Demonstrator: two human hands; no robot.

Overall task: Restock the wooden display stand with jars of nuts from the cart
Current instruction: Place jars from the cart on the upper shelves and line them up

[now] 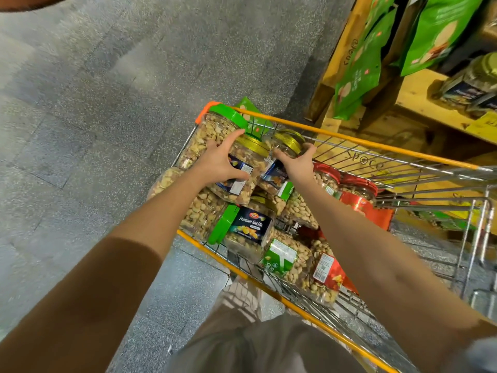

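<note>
At the left of the frame lies only the speckled grey floor (94, 117), hard ground for anything that goes over the cart's orange rim (349, 140). Just inside the cart's far left corner a green-lidded jar (215, 130) leans against the wire, and the left hand (220, 164) reaches past it, fingers spread and thumb curled round a gold-lidded jar (255, 160) with a dark blue label. Lifting that one could drag the green-lidded neighbour, which seems to touch it, and tip it toward the rim. In mid-frame the right hand (298, 164) grips a second gold-lidded jar (289, 142), thumb on one side and fingers over the far side. Both grips sit on smooth clear plastic, one-handed and at full reach, so a slip looks like the chief danger, more so if both come up together and knock each other. Below the hands, more jars (250, 224) lie heaped on their sides; pulling two off the top may let the heap shift or roll. Right of them stand red-lidded jars (357, 189). The wooden display stand (419, 90) fills the upper right of the frame, beyond the cart, hung with green bags (435, 30) and with one shelf jar (470, 84) in place; carrying across could catch the rim or brush those bags.
</note>
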